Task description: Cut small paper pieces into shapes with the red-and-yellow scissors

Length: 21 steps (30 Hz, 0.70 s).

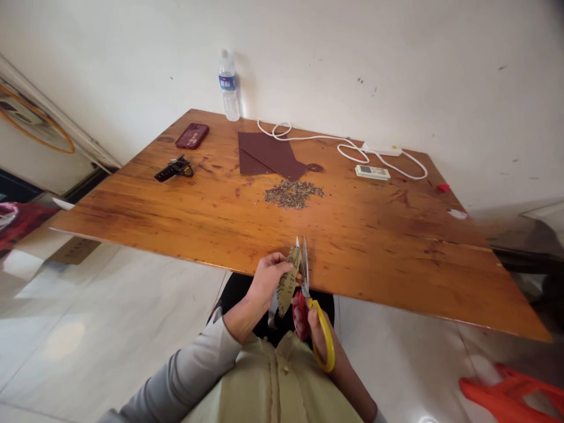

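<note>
The fringed sheet (286, 288) was up by the near edge of the table (198, 217). It looked thin, light and a bit stiff, best held by its flat middle. Your left hand (268, 279) pinched it with thumb and fingers. Your right hand (318, 333) was wrapped around the scissors (305, 282), blades a little apart, pointing away from you. Both arms reached forward, low down.

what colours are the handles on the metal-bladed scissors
A red handle and a yellow handle, best seen in the head view.
</note>
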Motion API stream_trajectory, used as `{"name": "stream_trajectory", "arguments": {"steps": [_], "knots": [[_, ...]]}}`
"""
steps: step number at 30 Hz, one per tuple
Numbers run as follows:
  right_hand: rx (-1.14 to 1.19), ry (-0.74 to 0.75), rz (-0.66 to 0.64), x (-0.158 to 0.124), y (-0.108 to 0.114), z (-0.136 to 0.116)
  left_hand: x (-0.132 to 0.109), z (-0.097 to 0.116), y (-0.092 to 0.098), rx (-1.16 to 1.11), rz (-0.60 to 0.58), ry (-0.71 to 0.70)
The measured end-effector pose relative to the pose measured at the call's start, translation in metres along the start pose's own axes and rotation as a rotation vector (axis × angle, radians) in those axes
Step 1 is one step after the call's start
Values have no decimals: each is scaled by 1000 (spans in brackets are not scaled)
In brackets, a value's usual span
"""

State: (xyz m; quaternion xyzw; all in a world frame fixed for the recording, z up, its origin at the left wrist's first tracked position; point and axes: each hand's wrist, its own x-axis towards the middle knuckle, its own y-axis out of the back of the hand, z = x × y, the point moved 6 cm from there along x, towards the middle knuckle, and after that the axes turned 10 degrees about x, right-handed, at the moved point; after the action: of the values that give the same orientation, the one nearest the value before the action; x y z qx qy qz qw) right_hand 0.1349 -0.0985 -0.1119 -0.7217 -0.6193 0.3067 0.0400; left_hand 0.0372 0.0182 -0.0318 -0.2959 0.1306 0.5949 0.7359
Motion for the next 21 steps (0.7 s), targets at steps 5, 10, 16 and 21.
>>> {"name": "stream_trajectory", "arguments": {"steps": [5, 10, 16, 21], "knots": [[-7, -3, 20, 1, -1, -3, -1, 2, 1, 24, 17, -22], [87, -39, 77, -2, -7, -3, 0, 1, 1, 31, 15, -24], [194, -62, 89, -5, -19, -3, 4, -1, 5, 56, 42, -54], [172, -115, 105, -7, -21, -2, 4, 0, 5, 73, 45, -64]]}}
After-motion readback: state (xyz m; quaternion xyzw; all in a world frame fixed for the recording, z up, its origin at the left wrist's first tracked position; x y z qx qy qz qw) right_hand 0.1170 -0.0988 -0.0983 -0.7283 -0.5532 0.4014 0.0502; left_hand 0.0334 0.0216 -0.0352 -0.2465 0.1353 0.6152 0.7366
